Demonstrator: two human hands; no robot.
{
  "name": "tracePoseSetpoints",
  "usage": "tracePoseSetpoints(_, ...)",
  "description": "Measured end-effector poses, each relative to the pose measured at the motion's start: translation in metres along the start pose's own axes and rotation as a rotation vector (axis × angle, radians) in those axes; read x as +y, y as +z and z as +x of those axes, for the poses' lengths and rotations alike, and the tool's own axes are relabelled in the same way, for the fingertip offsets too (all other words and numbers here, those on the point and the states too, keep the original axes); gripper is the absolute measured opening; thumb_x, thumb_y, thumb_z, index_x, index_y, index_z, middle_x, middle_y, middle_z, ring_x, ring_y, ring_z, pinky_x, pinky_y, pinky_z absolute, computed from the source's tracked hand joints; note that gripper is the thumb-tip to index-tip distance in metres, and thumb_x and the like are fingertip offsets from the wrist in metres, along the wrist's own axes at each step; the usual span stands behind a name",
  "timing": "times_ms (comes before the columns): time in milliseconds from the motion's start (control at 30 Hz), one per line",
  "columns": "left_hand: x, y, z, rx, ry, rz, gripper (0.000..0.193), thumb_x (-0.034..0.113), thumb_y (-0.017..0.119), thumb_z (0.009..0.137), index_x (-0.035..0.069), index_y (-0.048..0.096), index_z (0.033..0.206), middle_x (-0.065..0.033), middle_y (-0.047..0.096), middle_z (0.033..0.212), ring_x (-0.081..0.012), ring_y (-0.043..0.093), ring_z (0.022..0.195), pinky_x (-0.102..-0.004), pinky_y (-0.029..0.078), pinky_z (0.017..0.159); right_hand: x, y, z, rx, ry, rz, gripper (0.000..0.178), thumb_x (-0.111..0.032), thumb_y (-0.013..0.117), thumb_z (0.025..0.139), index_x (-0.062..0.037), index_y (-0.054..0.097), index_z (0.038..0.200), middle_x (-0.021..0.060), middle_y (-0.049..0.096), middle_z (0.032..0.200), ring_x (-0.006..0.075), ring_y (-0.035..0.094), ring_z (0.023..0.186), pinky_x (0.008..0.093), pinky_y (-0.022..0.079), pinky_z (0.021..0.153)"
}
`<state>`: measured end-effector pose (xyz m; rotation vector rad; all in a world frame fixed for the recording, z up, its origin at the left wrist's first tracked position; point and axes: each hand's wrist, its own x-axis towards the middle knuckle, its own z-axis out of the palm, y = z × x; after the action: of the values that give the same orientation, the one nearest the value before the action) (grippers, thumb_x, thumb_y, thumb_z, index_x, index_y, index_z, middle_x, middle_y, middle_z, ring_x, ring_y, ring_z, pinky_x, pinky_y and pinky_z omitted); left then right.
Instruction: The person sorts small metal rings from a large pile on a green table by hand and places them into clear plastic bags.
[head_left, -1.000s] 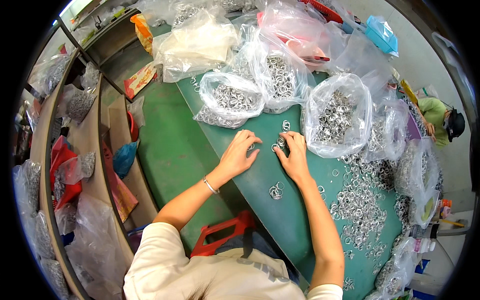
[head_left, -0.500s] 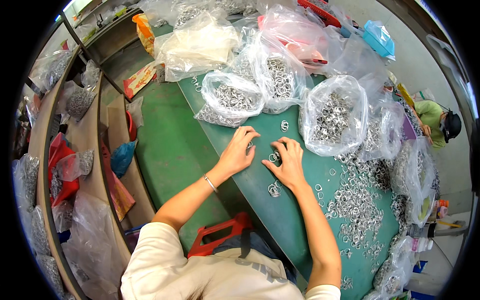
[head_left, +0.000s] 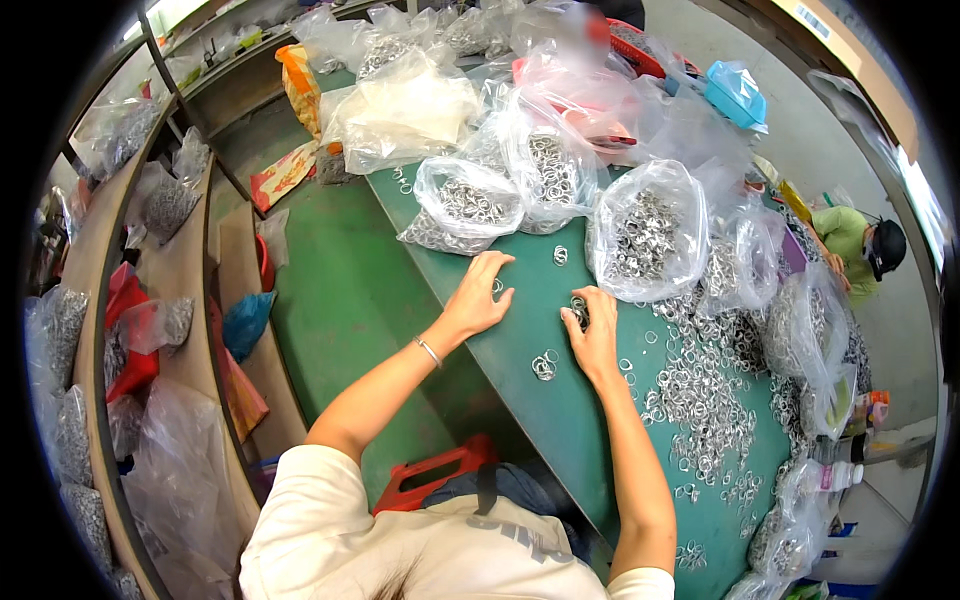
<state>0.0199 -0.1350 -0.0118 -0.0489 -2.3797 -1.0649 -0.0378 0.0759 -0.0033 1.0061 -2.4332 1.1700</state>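
Observation:
My left hand is curled at the left edge of the green table, with a small metal ring showing between its thumb and fingers. To its right, my right hand pinches several metal rings between thumb and fingertips. A small cluster of rings lies on the table between my forearms. Another little group of rings lies beyond my hands. Right of my right forearm spreads a large loose heap of rings.
Clear plastic bags full of metal parts, one at the far left and one to the right, stand open on the table. Shelves with more bags are at the left. A red stool is below me. A person in green is at the right.
My right hand has moved slightly right and closed round the rings that lay by its fingertips. My left hand keeps nearly the same place. The whole view has shifted slightly.

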Motion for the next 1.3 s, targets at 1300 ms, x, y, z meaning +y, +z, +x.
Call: tracePoseSetpoints(1300, 0.204, 0.191, -0.066, -0.600, 0.246, -0.027, 0.053, 0.009, 0.055, 0.088, -0.001, 0.035, 0.136, -0.0319, 0.025, 0.141, -0.0526, 0.019, 0.133, -0.0562, 0.022, 0.109, 0.040, -0.197, -0.167, -0.187, 0.319, -0.688, 0.058, -0.023, 0.069, 0.078, -0.0189, 0.048, 0.132, 0.0078, 0.045, 0.134, 0.0345, 0.039, 0.125, 0.0529, 0.031, 0.102)
